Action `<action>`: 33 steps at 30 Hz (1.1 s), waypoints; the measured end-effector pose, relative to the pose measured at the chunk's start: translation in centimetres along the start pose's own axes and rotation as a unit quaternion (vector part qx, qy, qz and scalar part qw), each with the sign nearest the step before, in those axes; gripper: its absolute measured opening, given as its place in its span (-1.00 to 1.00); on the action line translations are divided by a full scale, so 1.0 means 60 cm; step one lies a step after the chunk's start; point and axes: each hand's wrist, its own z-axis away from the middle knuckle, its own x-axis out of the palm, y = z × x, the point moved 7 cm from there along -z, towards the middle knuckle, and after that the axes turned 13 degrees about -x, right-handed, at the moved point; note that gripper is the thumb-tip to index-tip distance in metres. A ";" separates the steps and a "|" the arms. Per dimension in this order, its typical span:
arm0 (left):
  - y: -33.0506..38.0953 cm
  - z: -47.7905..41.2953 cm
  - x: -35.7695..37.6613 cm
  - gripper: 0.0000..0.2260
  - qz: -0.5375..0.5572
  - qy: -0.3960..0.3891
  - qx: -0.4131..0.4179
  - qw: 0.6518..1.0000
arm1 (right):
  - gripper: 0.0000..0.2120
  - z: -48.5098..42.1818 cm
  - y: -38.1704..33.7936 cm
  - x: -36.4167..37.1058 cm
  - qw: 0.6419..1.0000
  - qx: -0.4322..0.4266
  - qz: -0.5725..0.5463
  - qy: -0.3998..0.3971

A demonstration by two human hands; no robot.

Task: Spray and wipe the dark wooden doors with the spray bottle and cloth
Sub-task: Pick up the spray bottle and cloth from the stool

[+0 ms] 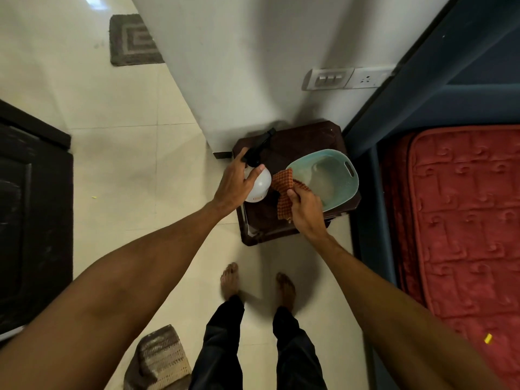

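Observation:
A white spray bottle point(260, 184) with a black trigger head stands on a dark brown stool point(298, 142). My left hand point(235, 182) grips the bottle around its neck and shoulder. My right hand point(305, 209) pinches an orange checked cloth point(282, 182) that hangs over the rim of a teal basin point(342, 164) on the same stool. A dark wooden door point(31, 209) fills the left edge of the view.
A white wall corner point(225, 80) with a switch plate point(329, 78) rises behind the stool. A blue bed frame with a red mattress point(464, 220) lies on the right. Two floor mats lie on the tiles: one far away point(132, 40), one by my feet point(160, 358).

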 end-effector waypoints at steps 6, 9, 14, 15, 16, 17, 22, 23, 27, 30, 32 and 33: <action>-0.010 0.037 -0.029 -0.35 0.020 0.026 0.002 0.999 | -0.68 0.007 -0.042 -0.014 0.999 -0.014 -0.003 0.040; -0.022 0.059 -0.047 -0.34 0.044 0.043 -0.007 0.998 | -0.67 0.016 -0.064 -0.020 0.998 -0.024 0.007 0.059; -0.011 0.120 -0.101 -0.48 0.102 0.096 0.001 0.990 | -0.68 0.035 -0.129 -0.036 0.995 -0.053 0.004 0.089; -0.012 0.133 -0.115 -0.51 0.123 0.110 -0.003 0.986 | -0.68 0.038 -0.149 -0.037 0.994 -0.064 0.004 0.090; -0.018 0.146 -0.127 -0.54 0.143 0.125 -0.012 0.982 | -0.68 0.041 -0.168 -0.037 0.993 -0.076 0.002 0.089; -0.026 0.159 -0.140 -0.57 0.162 0.144 -0.028 0.976 | -0.69 0.044 -0.190 -0.036 0.992 -0.089 -0.002 0.085; -0.063 0.221 -0.222 -0.76 0.263 0.218 -0.084 0.936 | -0.72 0.040 -0.295 -0.009 0.986 -0.153 -0.006 0.066; -0.075 0.231 -0.240 -0.79 0.279 0.230 -0.096 0.927 | -0.72 0.037 -0.316 0.004 0.985 -0.161 -0.009 0.055; -0.133 0.279 -0.321 -0.70 0.331 0.286 -0.131 0.890 | -0.66 0.031 -0.396 0.072 0.980 -0.198 -0.010 0.006; -0.173 0.317 -0.385 -0.60 0.328 0.310 -0.119 0.884 | -0.64 0.031 -0.455 0.136 0.976 -0.219 -0.001 -0.010; -0.208 0.342 -0.431 -0.70 0.335 0.325 -0.131 0.875 | -0.65 0.033 -0.500 0.182 0.972 -0.234 0.005 -0.028; -0.229 0.354 -0.455 -0.77 0.336 0.336 -0.142 0.869 | -0.65 0.033 -0.523 0.206 0.970 -0.238 0.002 -0.039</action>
